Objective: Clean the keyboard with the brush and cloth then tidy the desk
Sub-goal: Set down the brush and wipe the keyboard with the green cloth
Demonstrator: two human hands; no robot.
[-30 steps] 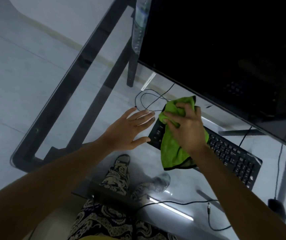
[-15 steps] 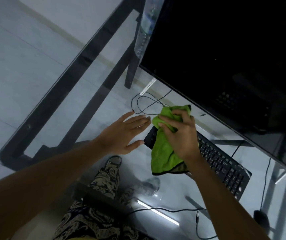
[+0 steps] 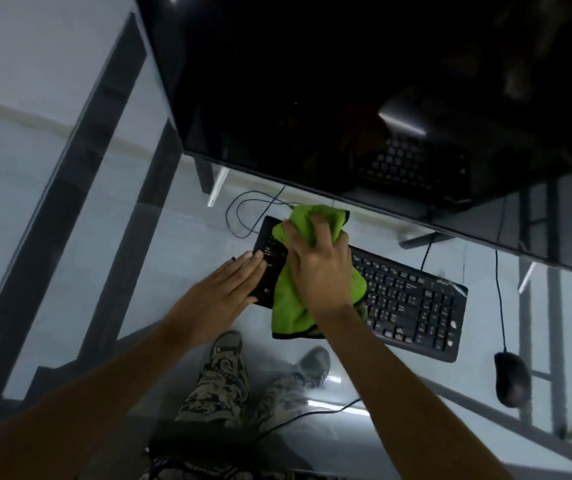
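Observation:
A black keyboard (image 3: 412,306) lies on the glass desk (image 3: 180,209), slanting from upper left to lower right. My right hand (image 3: 322,271) grips a bright green cloth (image 3: 288,306) and presses it on the keyboard's left part. The cloth hangs over the keyboard's near edge. My left hand (image 3: 222,299) lies flat with fingers extended, its fingertips touching the keyboard's left end. No brush is visible.
A large dark monitor (image 3: 346,98) stands right behind the keyboard. A black mouse (image 3: 512,382) sits at the right with its cable running back. A looped cable (image 3: 246,216) lies left of the keyboard. My legs and shoes show through the glass.
The view has shifted right, bringing the mouse into sight. My left hand has moved from beside the keyboard onto its left end. The right hand still holds the cloth on the keys.

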